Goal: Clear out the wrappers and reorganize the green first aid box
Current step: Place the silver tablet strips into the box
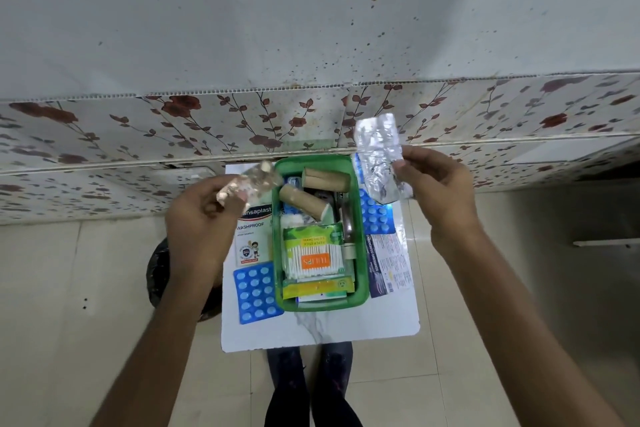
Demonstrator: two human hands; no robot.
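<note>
The green first aid box point(362, 253) sits on a small white table point(318, 329). Inside it lie two brown bandage rolls point(323, 178), a pack of cotton buds point(311, 255) and flat packets at the near end. Above the box's left corner, my left hand point(197, 222) is shut on a crumpled clear wrapper point(254, 180). My right hand point(440, 191) holds up a silver foil wrapper point(379, 152) above the box's right side.
A plaster box point(252, 236) and a blue pill strip point(256, 291) lie left of the green box. Another blue pill strip point(375, 215) and a printed packet point(389, 263) lie right of it. A black bag point(157, 274) sits on the floor at left. A flowered ledge runs behind.
</note>
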